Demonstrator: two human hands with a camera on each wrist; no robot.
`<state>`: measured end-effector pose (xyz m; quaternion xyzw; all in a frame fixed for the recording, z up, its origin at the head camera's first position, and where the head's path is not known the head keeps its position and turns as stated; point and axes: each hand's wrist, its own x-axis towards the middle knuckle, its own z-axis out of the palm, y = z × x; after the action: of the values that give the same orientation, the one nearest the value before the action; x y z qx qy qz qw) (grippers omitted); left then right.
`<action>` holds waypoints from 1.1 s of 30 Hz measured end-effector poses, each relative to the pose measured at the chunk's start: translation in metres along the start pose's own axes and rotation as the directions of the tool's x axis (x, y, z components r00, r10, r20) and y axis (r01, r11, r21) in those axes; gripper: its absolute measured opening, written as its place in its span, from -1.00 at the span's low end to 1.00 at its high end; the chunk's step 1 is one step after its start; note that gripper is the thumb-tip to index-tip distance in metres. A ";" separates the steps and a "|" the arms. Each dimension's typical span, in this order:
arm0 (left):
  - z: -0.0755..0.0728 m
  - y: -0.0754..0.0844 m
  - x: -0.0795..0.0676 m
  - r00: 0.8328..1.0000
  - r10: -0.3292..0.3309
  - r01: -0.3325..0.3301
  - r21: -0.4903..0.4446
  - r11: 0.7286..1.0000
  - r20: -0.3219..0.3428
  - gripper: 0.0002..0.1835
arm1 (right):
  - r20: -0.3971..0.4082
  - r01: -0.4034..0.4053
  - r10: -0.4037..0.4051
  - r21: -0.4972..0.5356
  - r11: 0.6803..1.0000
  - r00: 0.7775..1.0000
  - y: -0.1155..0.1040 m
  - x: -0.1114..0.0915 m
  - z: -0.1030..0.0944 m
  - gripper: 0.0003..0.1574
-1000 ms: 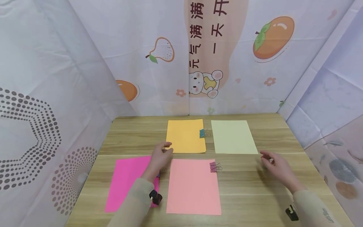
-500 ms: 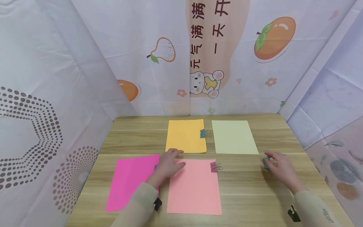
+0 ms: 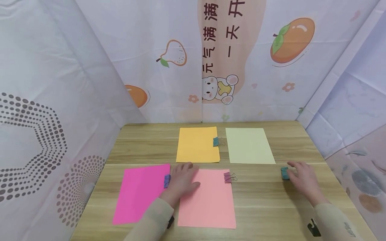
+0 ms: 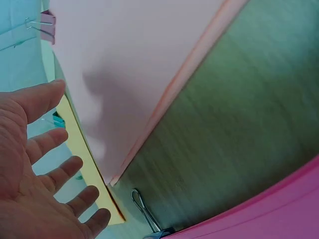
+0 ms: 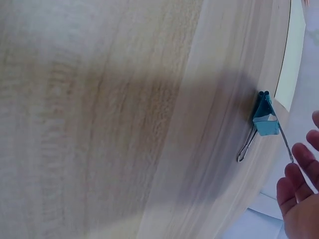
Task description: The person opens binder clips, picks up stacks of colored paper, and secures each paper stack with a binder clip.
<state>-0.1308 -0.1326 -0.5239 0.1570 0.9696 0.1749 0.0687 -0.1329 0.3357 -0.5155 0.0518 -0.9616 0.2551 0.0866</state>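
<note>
My left hand hovers palm down, fingers spread, over the upper left corner of a salmon-pink paper stack. In the left wrist view its fingers hold nothing. A purple binder clip grips the stack's right edge. My right hand is beside a loose teal binder clip standing on the table. The right wrist view shows its loosely bent fingertips close to one wire handle of that clip; I cannot tell if they touch. A pale yellow-green paper stack lies beyond this hand.
A magenta paper stack with a blue binder clip lies at the left. Behind the salmon stack is an orange-yellow stack with a teal binder clip. Printed curtains enclose the wooden table at back and sides.
My left hand has moved right and nearer, uncovering the blue clip. My right hand has shifted slightly right, and the loose teal clip beside it, hidden at first, now shows.
</note>
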 end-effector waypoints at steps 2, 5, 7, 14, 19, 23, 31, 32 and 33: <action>0.000 0.002 -0.001 1.000 0.000 0.000 0.018 1.000 0.008 -0.37 | 0.014 -0.025 0.025 -0.002 1.000 1.000 0.002 0.000 -0.001 -0.55; -0.001 0.005 -0.002 1.000 -0.006 0.006 0.034 0.999 0.022 -0.35 | 0.041 -0.064 0.065 -0.003 0.998 0.997 0.004 -0.001 -0.002 -0.51; -0.001 0.007 -0.002 0.999 -0.018 0.017 0.038 0.999 0.032 -0.32 | 0.055 -0.089 0.089 0.000 0.996 0.994 0.005 -0.001 -0.003 -0.49; 0.004 0.013 -0.003 0.996 -0.056 0.049 0.091 0.995 0.075 -0.20 | 0.108 -0.164 0.162 0.015 0.986 0.981 0.007 -0.002 -0.005 -0.37; 0.006 0.016 -0.003 0.996 -0.056 0.047 0.121 0.991 0.073 -0.20 | 0.160 -0.199 0.193 0.023 0.980 0.968 0.014 -0.002 -0.006 -0.29; 0.005 0.018 -0.004 0.994 -0.061 0.050 0.126 0.991 0.085 -0.20 | 0.219 -0.221 0.212 0.019 0.975 0.952 0.020 0.000 -0.006 -0.26; 0.007 0.018 -0.004 0.995 -0.061 0.049 0.148 0.988 0.076 -0.20 | 0.221 -0.223 0.219 -0.009 0.975 0.950 0.023 -0.002 -0.004 -0.38; 0.007 0.018 -0.004 0.996 -0.061 0.050 0.148 0.988 0.072 -0.20 | 0.219 -0.224 0.221 -0.010 0.974 0.950 0.022 -0.002 -0.004 -0.39; 0.007 0.017 -0.004 0.996 -0.061 0.050 0.146 0.988 0.069 -0.20 | 0.218 -0.226 0.223 -0.011 0.974 0.950 0.021 -0.002 -0.004 -0.39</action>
<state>-0.1209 -0.1162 -0.5241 0.1407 0.9805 0.0967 0.0975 -0.1332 0.3563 -0.5231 -0.0299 -0.9631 0.2631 -0.0491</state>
